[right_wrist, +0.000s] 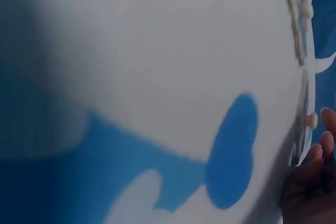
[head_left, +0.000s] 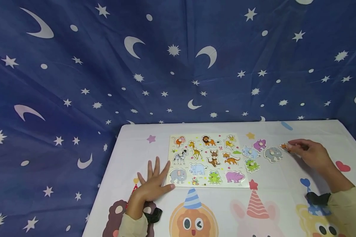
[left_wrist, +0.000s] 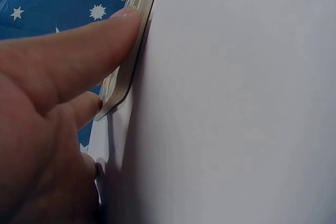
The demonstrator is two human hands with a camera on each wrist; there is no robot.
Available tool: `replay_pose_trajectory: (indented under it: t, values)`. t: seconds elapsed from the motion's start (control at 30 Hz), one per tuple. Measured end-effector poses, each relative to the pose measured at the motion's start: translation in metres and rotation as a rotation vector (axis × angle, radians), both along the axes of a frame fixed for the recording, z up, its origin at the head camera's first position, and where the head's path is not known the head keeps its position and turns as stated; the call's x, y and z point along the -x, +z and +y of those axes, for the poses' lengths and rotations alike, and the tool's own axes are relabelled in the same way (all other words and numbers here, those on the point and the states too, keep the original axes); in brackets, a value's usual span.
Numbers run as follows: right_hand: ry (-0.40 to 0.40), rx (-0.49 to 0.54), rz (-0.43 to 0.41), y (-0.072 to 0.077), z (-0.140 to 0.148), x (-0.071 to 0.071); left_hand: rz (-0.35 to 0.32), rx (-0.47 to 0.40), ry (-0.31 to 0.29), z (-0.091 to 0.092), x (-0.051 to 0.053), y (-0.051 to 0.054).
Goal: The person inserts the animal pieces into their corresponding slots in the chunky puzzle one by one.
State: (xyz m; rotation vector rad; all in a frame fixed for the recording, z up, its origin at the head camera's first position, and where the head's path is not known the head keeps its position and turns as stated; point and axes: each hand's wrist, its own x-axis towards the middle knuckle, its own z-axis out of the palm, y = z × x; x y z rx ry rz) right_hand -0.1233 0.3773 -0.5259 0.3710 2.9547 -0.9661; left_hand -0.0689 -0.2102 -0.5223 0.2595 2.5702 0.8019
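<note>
A cream puzzle board [head_left: 201, 184] printed with animals lies flat on the table. My left hand [head_left: 152, 187] rests at its left edge, fingers spread. In the left wrist view, the thumb [left_wrist: 100, 51] touches the board's side [left_wrist: 128, 69]. Off to the right, my right hand [head_left: 311, 154] pinches a small orange animal puzzle piece [head_left: 283, 146], partly hidden by the fingertips. Just left of it lies a grey elephant piece [head_left: 273, 154]. Beyond that are a purple hippo piece [head_left: 259, 144], a blue rhino piece [head_left: 250, 152] and a green frog piece [head_left: 252, 166].
Several animals on the board, such as the lion [head_left: 209, 141], carry knobs; the printed tiger [head_left: 230, 159] shows none. Cartoon animals decorate the white tablecloth [head_left: 142, 148]. A blue curtain [head_left: 166, 65] with moons and stars hangs behind the table.
</note>
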Motion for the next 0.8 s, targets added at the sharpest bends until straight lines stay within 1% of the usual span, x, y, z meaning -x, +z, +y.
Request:
replay_pose_trajectory:
  t: [0.1,0.27,0.5,0.63,0.8]
  values:
    - [-0.002,0.006,-0.044,-0.005,0.004,0.002,0.005,-0.005,0.001,0.0,0.001,0.0]
    - [0.028,0.025,-0.091,-0.01,0.011,0.006,0.009,-0.001,0.003,-0.001,0.0,0.0]
    - [0.052,0.035,-0.099,-0.016,0.019,0.009,-0.007,0.001,0.004,0.0,0.0,0.001]
    - [0.042,0.02,-0.094,-0.017,0.021,0.009,-0.003,0.002,0.004,0.0,-0.001,0.002]
    - [-0.002,0.024,-0.11,-0.016,0.022,0.008,0.001,0.003,0.006,0.001,0.0,0.0]
